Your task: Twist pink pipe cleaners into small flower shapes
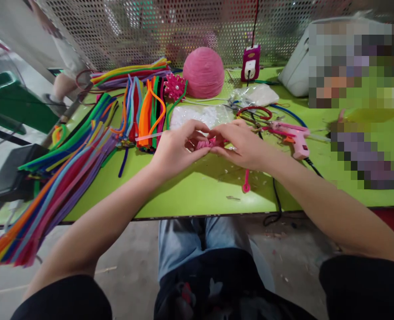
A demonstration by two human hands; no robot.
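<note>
My left hand (178, 144) and my right hand (239, 144) meet over the green table, fingers curled. Between their fingertips is a small pink pipe-cleaner piece (203, 144), bunched in loops and partly covered by the fingers. A pale translucent stick (148, 136) shows beside my left hand; whether the hand touches it, I cannot tell. Below my right hand lies a pink pipe cleaner with a looped end (246, 186). Just behind the hands rests a clear plastic bag of white bits (200, 114). To the right is a pink glue gun (297, 138).
Bundles of coloured pipe cleaners (80, 164) cover the table's left side, some overhanging the front edge. A pink fuzzy ball (203, 72), a pink beaded flower (176, 87) and a purple power socket (251, 64) stand at the back. A black cable (277, 195) runs off the front edge.
</note>
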